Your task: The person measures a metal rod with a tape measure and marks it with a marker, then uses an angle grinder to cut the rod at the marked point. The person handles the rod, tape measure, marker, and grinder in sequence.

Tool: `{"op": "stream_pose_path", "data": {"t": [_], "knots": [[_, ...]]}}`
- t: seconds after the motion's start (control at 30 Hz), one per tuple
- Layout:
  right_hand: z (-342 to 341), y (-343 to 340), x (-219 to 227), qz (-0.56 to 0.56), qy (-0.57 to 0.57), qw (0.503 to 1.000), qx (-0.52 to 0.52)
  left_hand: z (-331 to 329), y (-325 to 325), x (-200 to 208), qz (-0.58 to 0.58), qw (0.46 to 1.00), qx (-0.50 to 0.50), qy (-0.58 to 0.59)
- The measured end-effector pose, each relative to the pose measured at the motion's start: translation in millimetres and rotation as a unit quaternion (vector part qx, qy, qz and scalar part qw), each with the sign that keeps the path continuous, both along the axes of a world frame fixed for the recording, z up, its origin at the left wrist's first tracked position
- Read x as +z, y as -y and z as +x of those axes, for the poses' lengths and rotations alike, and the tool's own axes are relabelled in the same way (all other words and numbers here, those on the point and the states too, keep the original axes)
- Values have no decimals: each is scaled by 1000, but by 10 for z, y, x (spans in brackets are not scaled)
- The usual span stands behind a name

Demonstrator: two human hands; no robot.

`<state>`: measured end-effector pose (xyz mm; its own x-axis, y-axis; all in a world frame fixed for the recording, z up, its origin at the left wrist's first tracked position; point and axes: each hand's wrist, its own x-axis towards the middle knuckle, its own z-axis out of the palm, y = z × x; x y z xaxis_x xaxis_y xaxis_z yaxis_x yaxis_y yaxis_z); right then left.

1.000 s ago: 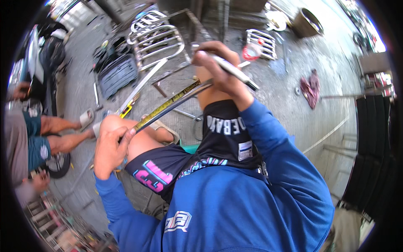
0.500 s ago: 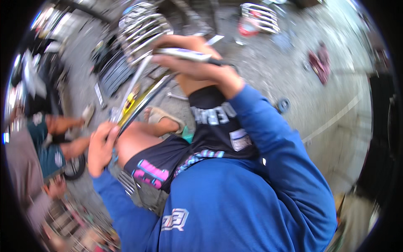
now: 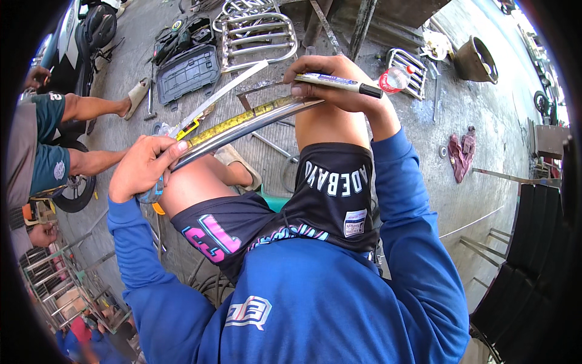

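My left hand (image 3: 142, 167) is closed around the near end of a shiny metal tube (image 3: 227, 139), its thumb pressing the yellow blade of a tape measure (image 3: 242, 119) along the tube. Part of a blue case shows under that hand. My right hand (image 3: 348, 91) grips a white marker with a black cap end (image 3: 336, 82), and its fingers also meet the far end of the blade and tube. The tube slants across above my bare knees. Beyond it lies a long pale flat strip (image 3: 221, 94), partly hidden by my left hand and the tape.
Ahead on the concrete floor are an open dark tool case (image 3: 188, 73), a chromed tubular rack (image 3: 257, 39), a smaller rack (image 3: 407, 73) with a clear bottle (image 3: 395, 79), and a bucket (image 3: 476, 60). A maroon cloth (image 3: 462, 153) lies right. Another person's legs (image 3: 91, 109) are left.
The tube and tape have swung to a flatter slant. My right hand, with the marker, has shifted right in the picture; my left hand stays at the near end.
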<state>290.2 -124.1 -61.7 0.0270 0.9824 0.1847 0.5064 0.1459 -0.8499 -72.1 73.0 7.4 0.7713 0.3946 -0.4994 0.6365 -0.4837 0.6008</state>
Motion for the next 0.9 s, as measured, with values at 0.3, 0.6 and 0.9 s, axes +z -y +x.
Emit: {"op": "stream_pose_path", "data": {"t": [0.3,0.6,0.9], "knots": [[-65,42,27,5,33,999,-13,-80,107,-41,84,991,-39,92],[70,42,-37,-17,-63,998,19,-30,92,47,96,994,-43,24],[109,67,9,-37,-79,996,37,-562,-65,109,8,995,84,-51]]}}
